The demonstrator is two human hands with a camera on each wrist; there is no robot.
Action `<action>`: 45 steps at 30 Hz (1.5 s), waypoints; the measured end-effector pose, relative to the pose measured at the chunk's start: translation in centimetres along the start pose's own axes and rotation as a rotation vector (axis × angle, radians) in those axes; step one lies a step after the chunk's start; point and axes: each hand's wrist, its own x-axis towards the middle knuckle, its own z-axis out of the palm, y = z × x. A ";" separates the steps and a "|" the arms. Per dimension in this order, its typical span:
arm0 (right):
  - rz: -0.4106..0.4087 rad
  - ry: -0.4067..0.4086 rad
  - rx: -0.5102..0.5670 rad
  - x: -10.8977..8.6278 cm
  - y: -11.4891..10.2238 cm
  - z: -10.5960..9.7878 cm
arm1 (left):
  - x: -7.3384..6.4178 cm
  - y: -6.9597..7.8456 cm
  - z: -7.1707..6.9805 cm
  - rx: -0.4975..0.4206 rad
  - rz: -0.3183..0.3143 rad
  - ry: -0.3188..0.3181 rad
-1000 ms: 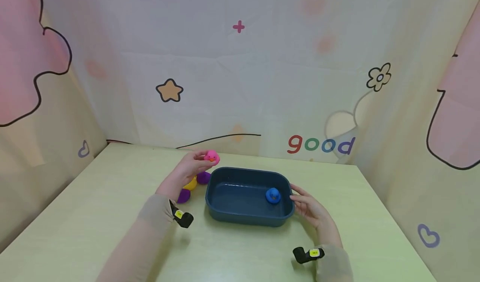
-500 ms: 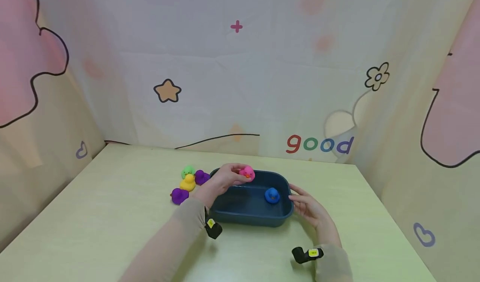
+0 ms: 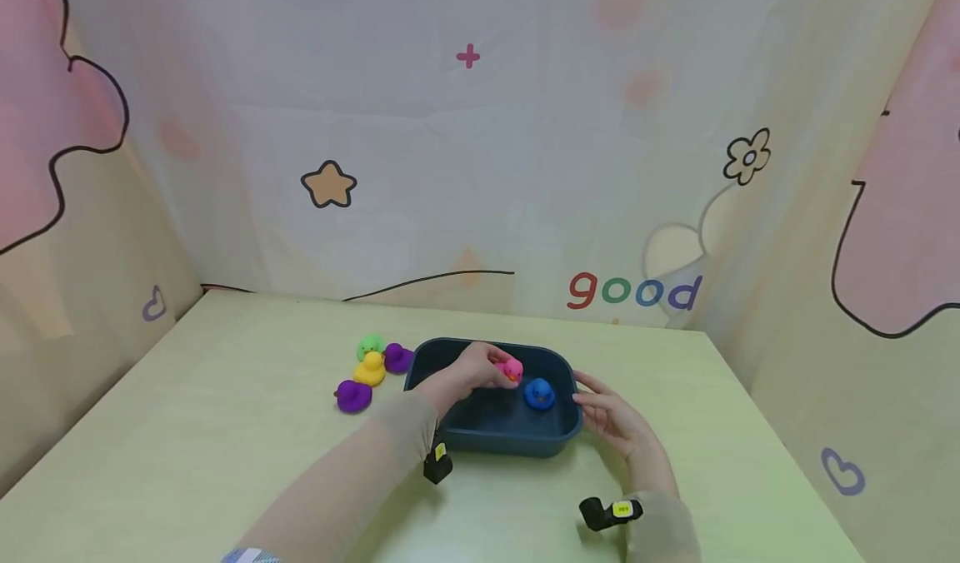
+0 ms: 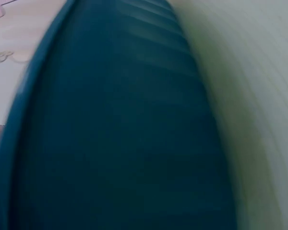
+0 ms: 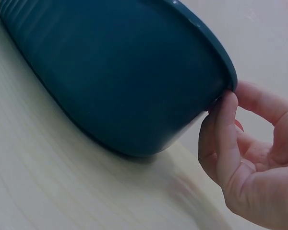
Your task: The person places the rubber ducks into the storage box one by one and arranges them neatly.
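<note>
My left hand (image 3: 476, 366) holds a pink rubber duck (image 3: 513, 371) by its side, low inside a dark blue-green bin (image 3: 480, 442). A blue rubber duck (image 3: 539, 394) sits in the bin, just right of the pink one. The left wrist view shows mostly the bin's wall (image 4: 120, 115); the pink duck is hidden there. At the bin's right end, my right hand (image 3: 615, 420) rests its fingertips against the outside of the rim. In the right wrist view those fingers (image 5: 226, 139) touch just under the rim.
Left of the bin lie a green duck (image 3: 369, 348), a yellow duck (image 3: 370, 370), a purple duck (image 3: 397, 359) near the rim, and another purple duck (image 3: 353, 396). All stand on a pale wooden table (image 3: 187, 430) before a printed curtain (image 3: 405, 146).
My left hand has carried the pink duck rightward from beyond the bin's left end, then down into it. The ducks on the left came into view. My right hand stays at the rim.
</note>
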 end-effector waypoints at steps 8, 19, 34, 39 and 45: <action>-0.004 0.008 -0.011 0.3 0.4 0.4 | 0.1 -0.8 0.3 0.144 0.010 0.037; -0.007 0.015 -0.028 0.4 0.3 0.7 | -0.1 -0.9 0.5 0.266 0.025 0.038; 0.020 0.009 0.043 0.0 0.2 0.5 | 0.0 -1.1 1.0 0.425 0.007 0.053; 0.013 0.001 0.052 0.1 0.2 0.3 | -0.2 -1.1 1.1 0.451 0.019 0.053; 0.009 -0.001 0.046 -0.2 -0.3 0.6 | -0.5 -0.7 0.7 0.440 0.064 0.013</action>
